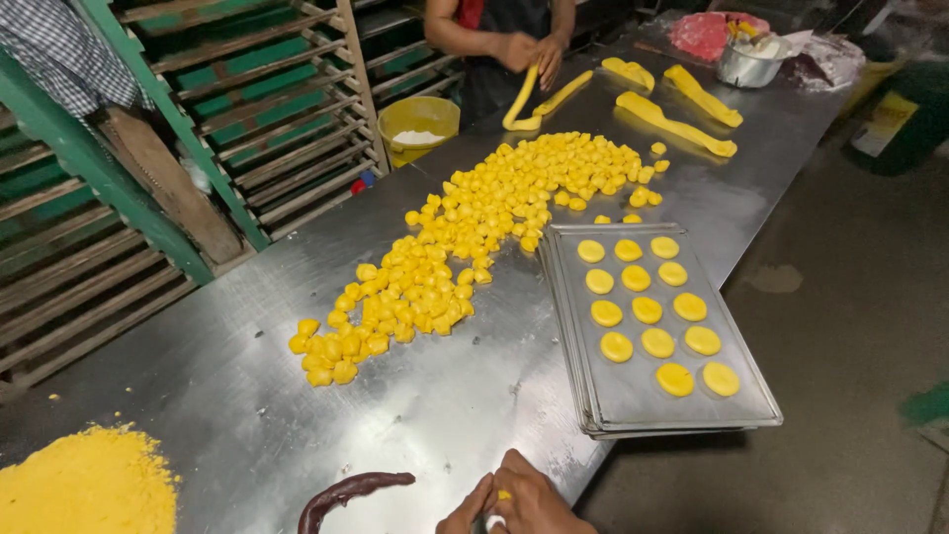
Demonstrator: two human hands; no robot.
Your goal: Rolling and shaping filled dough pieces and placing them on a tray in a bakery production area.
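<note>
Twelve flattened yellow discs [647, 311] already sit on our top baking tray [633, 396] at the bench's right edge, about half of it bare. Many dough pieces [445, 262] lie unshaped along the middle of the bench [247, 415]. At the near edge our hands [514, 499] press together around a small yellow piece [504, 494]; which hand grips it we cannot tell. A dark paste strip [346, 491] lies just left of them. At the far end, another person's hands [534, 54] roll dough ropes [544, 99].
</note>
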